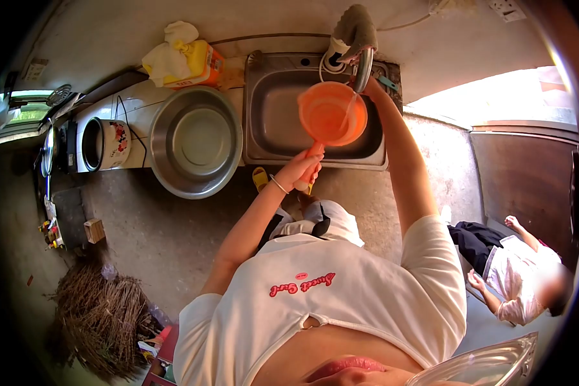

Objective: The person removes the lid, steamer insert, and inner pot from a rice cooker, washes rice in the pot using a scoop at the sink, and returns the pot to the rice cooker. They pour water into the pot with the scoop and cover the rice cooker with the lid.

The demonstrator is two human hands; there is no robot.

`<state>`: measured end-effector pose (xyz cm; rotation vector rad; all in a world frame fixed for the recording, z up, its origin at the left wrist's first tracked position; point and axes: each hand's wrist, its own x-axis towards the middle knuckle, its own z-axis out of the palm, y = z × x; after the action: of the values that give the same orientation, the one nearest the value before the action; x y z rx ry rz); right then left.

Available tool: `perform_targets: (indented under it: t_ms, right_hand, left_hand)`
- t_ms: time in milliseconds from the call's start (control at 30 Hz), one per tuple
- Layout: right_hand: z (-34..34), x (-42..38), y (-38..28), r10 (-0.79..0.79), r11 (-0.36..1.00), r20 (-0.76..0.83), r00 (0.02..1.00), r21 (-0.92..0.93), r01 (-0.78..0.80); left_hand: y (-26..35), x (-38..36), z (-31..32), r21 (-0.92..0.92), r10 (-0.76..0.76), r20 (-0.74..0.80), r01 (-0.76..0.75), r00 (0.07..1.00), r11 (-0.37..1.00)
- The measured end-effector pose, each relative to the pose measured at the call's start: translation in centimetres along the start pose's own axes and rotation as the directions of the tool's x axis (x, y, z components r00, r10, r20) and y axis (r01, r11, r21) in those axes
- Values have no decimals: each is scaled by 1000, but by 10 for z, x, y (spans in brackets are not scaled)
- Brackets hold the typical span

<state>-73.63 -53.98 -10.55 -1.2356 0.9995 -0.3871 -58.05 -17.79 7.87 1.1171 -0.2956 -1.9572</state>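
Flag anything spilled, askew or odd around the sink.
Nothing looks spilled. The large metal basin juts past the counter edge beside the sink. A cloth is draped over the tap. The left hand holds the orange ladle under running water.

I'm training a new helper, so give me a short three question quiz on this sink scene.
1. True or false: the orange ladle is held over the sink.
2. Which hand holds the ladle's handle? A left hand, B right hand
3. What large thing sits just left of the sink?

Key:
1. True
2. A
3. The steel basin; the right hand is up at the tap.
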Motion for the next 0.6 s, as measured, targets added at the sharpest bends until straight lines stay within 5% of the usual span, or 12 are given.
perform_targets:
  t_ms: [133, 367, 433, 500, 533, 567, 600]
  right_hand:
    - [8, -45, -63, 151, 977, 5, 989, 155, -150]
    - [26, -92, -98, 102, 966, -86, 991, 248, -78]
    - [-7, -76, -42, 38, 982, -203, 978, 188, 1]
    - [-14, -116, -23, 45, 995, -180, 983, -76, -60]
    - [10, -156, -23, -89, 918, -206, 974, -397, 0]
    - [32, -182, -16, 222, 974, -216, 951, 3, -227]
    - [63, -226, -36, 218, 969, -22, 976, -112, -220]
  left_hand:
    - [4, -1, 0, -22, -18, 24, 18, 1000, 1000]
    - [3, -13, -6, -83, 18, 63, -13, 998, 996]
    - [11, -29, -8, -94, 44, 81, -37, 996, 995]
    - [20, -52, -12, -94, 62, 51, -57, 997, 994]
    - [23, -66, -16, -100, 79, 44, -75, 996, 992]
    - [25, -82, -20, -102, 120, 7, -119, 993, 988]
    - [26, -97, -25, -102, 162, -32, -164, 986, 981]
